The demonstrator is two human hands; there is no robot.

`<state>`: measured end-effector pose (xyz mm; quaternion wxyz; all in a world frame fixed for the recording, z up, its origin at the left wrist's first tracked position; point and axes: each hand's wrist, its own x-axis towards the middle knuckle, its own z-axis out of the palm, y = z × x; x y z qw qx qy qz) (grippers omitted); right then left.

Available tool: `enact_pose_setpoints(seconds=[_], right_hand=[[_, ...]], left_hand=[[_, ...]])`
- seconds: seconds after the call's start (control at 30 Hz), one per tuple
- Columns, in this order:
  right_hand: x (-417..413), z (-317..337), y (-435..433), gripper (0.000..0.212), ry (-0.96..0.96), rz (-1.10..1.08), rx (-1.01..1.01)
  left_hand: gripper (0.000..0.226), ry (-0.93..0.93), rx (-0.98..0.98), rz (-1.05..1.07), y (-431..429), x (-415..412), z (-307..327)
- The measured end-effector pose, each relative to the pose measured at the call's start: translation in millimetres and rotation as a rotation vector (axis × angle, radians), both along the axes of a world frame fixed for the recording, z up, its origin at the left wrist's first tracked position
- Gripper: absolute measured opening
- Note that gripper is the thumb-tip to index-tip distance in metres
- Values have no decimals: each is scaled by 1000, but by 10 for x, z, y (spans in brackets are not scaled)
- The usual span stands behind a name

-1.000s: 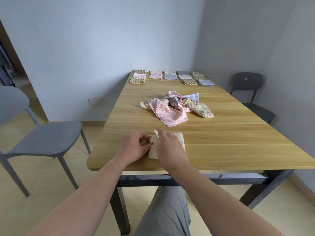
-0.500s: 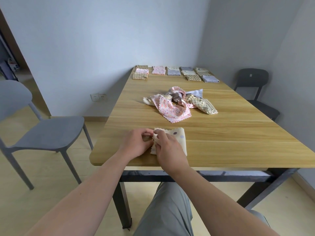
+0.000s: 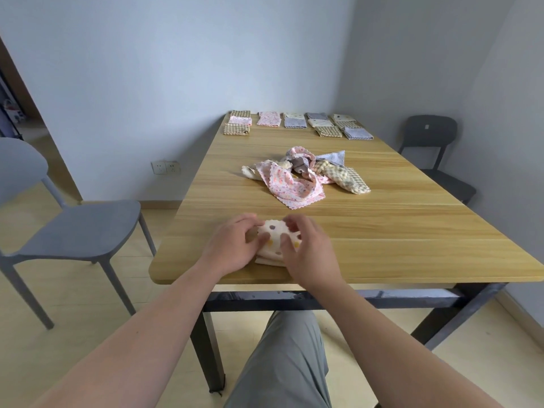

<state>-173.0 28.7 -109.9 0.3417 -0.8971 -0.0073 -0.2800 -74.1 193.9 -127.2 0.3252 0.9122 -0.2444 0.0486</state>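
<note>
Two hands meet over one small spotted cloth, a cream piece with purple and yellow dots. It lies folded into a thick little wad on the near part of the wooden table, close to the front edge and just left of the middle. The left hand has its fingers curled round the cloth's left side, with its thumb pressing on the top layer. The right hand covers the right side from above, its fingers bent over the far edge and its thumb set down on the fabric, so both hands grip the same wad from opposite sides. The fingertips of the two hands come near each other at the far edge of the cloth. Further back, about mid-table and well apart from the hands, lies a heap of loose cloths in pink, grey and check. Along the far edge sits a row of folded cloths. A grey chair stands to the left of the table and a dark chair at the far right corner. One grey trouser leg shows below the table edge.
</note>
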Motion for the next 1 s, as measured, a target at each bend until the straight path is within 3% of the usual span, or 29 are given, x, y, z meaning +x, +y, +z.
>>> enact_pose_setpoints(seconds=[0.13,0.27,0.4,0.6,0.73,0.9,1.0], right_hand=[[34,126,-277,35,156,-147,-30],[42,96,-407,40,267,-32,-311],[72,46,-469,49,586,69,-399],[38,72,-538,52,591,44,-336],[31,85,-568,52,668,54,-451],[35,130,-574,48,650,39,-432],[36,157,-602,55,695,73,-419]], left_hand=[[50,-103,186,-139,-18,-56,60],[57,-229,450,-311,2,-52,40],[54,-162,602,-365,35,-46,62],[53,-98,603,-358,-23,-34,171],[55,-139,540,-352,-187,-147,196],[56,-83,594,-391,-254,-185,109],[53,-174,629,-350,-211,-111,187]])
